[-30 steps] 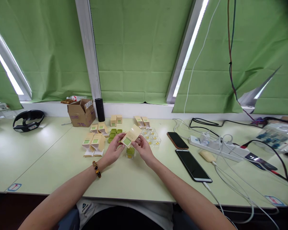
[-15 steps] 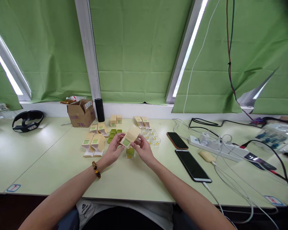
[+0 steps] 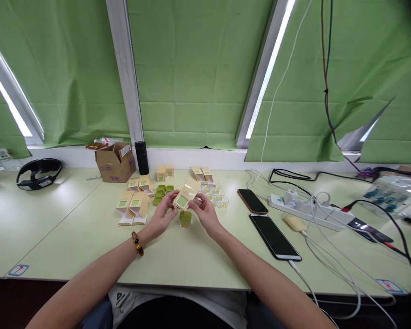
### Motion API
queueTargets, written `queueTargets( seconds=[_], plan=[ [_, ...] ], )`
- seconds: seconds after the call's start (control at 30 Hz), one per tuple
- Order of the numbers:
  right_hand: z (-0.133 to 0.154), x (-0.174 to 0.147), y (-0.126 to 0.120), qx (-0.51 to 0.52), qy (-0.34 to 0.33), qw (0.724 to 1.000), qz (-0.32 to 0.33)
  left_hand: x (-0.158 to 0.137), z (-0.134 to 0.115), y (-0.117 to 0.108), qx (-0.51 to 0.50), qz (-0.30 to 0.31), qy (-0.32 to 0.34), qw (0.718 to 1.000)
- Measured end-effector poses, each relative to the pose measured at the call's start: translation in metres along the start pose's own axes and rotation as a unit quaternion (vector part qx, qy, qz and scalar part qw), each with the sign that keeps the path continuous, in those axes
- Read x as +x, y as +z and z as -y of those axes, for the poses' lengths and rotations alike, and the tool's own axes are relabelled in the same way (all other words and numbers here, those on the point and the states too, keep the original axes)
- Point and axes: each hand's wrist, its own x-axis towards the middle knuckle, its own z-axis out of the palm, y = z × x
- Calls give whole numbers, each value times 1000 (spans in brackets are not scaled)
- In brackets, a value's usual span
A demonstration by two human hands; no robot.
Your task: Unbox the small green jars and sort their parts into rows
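Observation:
Between my two hands, above the table, is a beige cardboard box (image 3: pixel 187 193) with a green window, tilted toward me. My left hand (image 3: pixel 163 214) grips its left side, fingers closed on the edge. On the opposite side, my right hand (image 3: pixel 205 212) pinches the box with the thumb near the window. Just below stands a small clear jar with a green lid (image 3: pixel 185 218) on the table, untouched. Several green lids (image 3: pixel 160 194) lie behind my left hand. Clear jars with yellow bits inside (image 3: pixel 216 195) are grouped behind my right hand.
Beige boxes, some with open flaps (image 3: pixel 133 208), stand to the left. At the back are a brown carton (image 3: pixel 115 162) and a black cylinder (image 3: pixel 141 157). Two phones (image 3: pixel 275 236), a power strip (image 3: pixel 308 212) and tangled cables cover the right side. A black headset (image 3: pixel 39 173) lies far left.
The box has tipped slightly in my hands and its window has shifted a little. My right fingers have moved slightly on its edge. The lidded jar below shows more fully.

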Motion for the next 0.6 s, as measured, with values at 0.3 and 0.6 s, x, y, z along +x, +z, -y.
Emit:
queueTargets(
  seconds=[0.3, 0.6],
  plan=[
    [-4, 1, -1, 2, -1, 1000, 4, 2, -2, 5, -20, 0, 5, 1000],
    [-10, 1, 1, 10, -10, 1000, 22, 2, -3, 6, -18, -23, 28, 999]
  ],
)
